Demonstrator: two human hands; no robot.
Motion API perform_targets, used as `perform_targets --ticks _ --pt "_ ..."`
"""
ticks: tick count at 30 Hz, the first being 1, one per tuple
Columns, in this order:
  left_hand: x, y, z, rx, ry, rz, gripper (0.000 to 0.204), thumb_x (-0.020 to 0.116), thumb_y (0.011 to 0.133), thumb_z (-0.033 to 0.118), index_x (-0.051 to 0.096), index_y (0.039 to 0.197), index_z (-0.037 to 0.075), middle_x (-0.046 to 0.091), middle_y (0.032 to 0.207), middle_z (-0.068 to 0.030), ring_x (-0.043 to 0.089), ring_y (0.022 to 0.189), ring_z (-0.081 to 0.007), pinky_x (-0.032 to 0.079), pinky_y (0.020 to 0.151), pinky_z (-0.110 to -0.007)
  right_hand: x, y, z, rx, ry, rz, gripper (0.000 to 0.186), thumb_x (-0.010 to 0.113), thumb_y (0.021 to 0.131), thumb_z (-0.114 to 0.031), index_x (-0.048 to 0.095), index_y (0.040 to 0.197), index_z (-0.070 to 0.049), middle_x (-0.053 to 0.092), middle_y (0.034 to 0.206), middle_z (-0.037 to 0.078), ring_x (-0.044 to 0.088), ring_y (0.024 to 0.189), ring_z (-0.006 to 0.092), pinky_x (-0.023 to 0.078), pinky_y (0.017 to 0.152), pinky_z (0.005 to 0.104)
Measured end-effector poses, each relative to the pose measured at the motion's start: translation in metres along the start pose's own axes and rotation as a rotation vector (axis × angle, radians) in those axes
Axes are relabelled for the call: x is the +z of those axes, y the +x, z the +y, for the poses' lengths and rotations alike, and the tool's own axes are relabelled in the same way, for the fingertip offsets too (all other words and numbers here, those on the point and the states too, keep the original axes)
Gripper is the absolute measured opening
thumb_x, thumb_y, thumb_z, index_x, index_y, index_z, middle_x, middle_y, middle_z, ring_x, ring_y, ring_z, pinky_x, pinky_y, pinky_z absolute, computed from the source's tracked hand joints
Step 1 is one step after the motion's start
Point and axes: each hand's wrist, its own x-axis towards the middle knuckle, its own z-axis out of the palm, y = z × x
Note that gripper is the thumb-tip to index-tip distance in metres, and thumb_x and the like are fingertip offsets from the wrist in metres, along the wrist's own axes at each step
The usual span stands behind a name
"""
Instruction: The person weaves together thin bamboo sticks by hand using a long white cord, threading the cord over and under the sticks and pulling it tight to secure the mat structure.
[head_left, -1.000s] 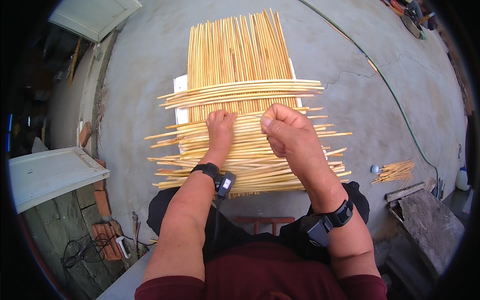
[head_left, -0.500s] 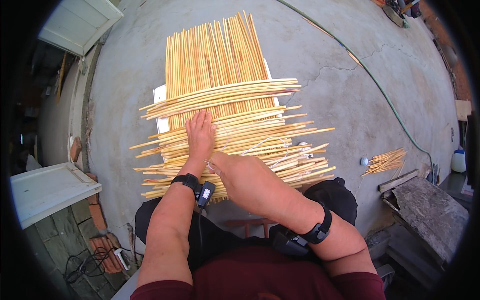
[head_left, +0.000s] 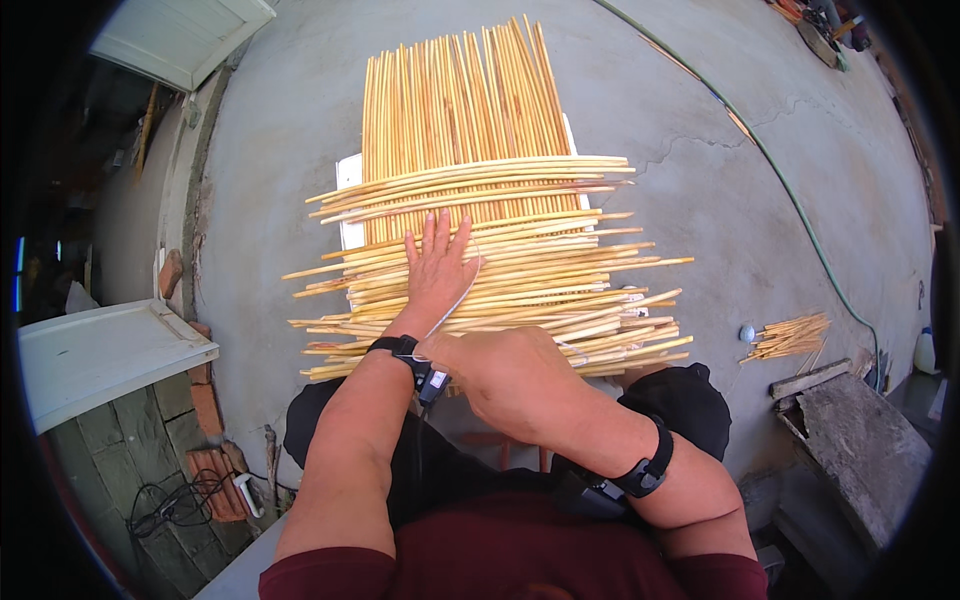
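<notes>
A bundle of thin yellow reed sticks (head_left: 455,110) lies lengthwise in front of me, and loose sticks (head_left: 560,255) rest crosswise over its near part. My left hand (head_left: 437,270) lies flat on the crosswise sticks, its fingers spread. Closer to me, my right hand (head_left: 505,368) is closed in a pinch on a white string (head_left: 452,308), beside my left wrist. From that pinch the string runs up past the left hand's thumb side to the sticks. My right fingertips are partly hidden behind the hand.
A white board (head_left: 350,172) shows under the sticks. To the right lie a small stick pile (head_left: 790,337), a pale ball (head_left: 747,333) and a grey slab (head_left: 850,440). A green hose (head_left: 790,200) crosses the concrete. White panels (head_left: 120,355) and bricks stand at left.
My right hand has drawn the string toward me, and its stretch beside the left hand is straighter. My left fingers have spread apart. The whole view has shifted slightly.
</notes>
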Motion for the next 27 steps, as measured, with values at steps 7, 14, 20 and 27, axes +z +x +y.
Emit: perform_targets --ticks 7,14,20,27 --pt "-0.001 -0.005 0.001 0.04 0.004 0.052 0.071 0.05 0.096 0.053 0.028 0.155 0.019 0.023 0.161 -0.0154 0.016 0.15 -0.0336 0.007 0.117 -0.061 -0.018 0.001 -0.007 -0.175 0.057 0.259 0.003 0.062 0.09 -0.005 0.063 0.091 -0.006 0.063 0.072 0.009 0.063 0.062 0.0287 0.047 0.054 0.0375" --pt "-0.006 -0.007 0.001 0.018 -0.015 -0.039 0.069 0.048 0.098 0.049 0.026 0.156 0.018 0.019 0.163 -0.0137 0.014 0.151 -0.0313 0.005 0.118 -0.058 -0.03 -0.012 -0.009 -0.396 0.137 0.312 0.024 0.065 0.089 -0.028 0.063 0.102 -0.008 0.063 0.074 0.007 0.062 0.062 0.0285 0.048 0.057 0.0374" --pt "-0.019 -0.006 -0.021 0.111 -0.236 0.192 0.046 0.058 0.094 0.018 0.051 0.139 0.011 0.047 0.146 -0.0136 0.037 0.139 -0.033 0.025 0.115 -0.051 -0.008 -0.025 -0.015 -0.416 0.355 0.211 0.028 0.062 0.09 -0.021 0.056 0.115 -0.01 0.064 0.08 0.007 0.064 0.069 0.0297 0.049 0.058 0.0394" --pt "-0.048 0.015 -0.048 0.067 -0.34 0.368 0.023 0.063 0.084 -0.001 0.07 0.105 0.006 0.068 0.11 -0.0135 0.061 0.108 -0.0328 0.051 0.093 -0.04 0.031 -0.031 -0.036 -0.478 0.522 0.226 0.017 0.062 0.088 -0.004 0.056 0.104 -0.008 0.059 0.074 0.006 0.06 0.06 0.0274 0.046 0.05 0.0376"
